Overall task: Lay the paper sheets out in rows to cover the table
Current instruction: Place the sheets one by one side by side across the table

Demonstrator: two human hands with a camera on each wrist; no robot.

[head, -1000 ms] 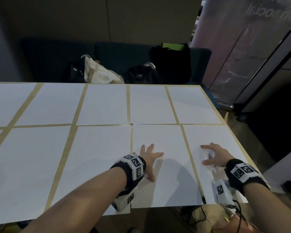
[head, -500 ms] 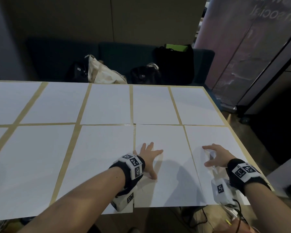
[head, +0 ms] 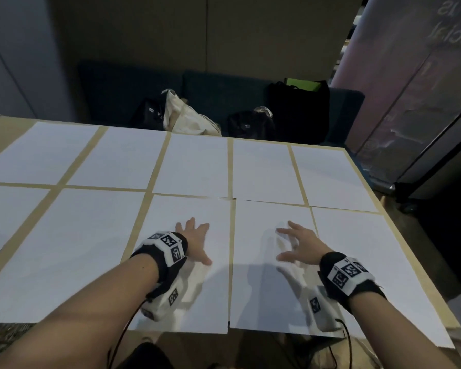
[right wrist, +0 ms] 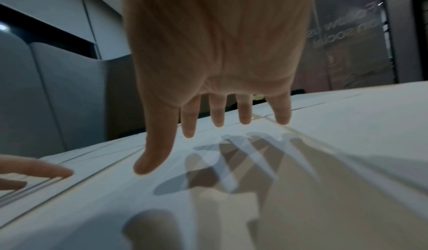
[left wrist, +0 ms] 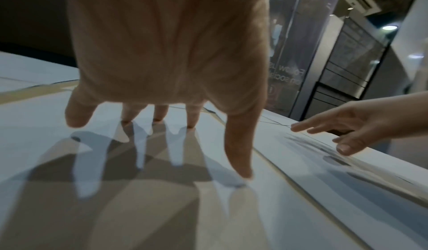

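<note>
White paper sheets lie in two rows on the tan table point(head: 406, 251), with narrow strips of wood showing between them. My left hand point(head: 194, 239) is spread flat, fingertips on the middle near-row sheet point(head: 192, 209); the left wrist view shows that hand point(left wrist: 166, 61) from behind. My right hand point(head: 297, 243) hovers, fingers spread, just over the neighbouring sheet point(head: 266, 294), its shadow offset below it in the right wrist view point(right wrist: 220, 61). The rightmost near sheet point(head: 370, 262) slightly overlaps that sheet. Neither hand holds anything.
A dark sofa behind the table carries a white tote bag point(head: 186, 118) and black bags point(head: 298, 107). A tall banner point(head: 410, 75) stands at the right. The near sheets overhang the table's front edge.
Both hands have shifted one sheet to the left: the left hand from the second-from-right sheet to the middle one, the right hand off the rightmost sheet.
</note>
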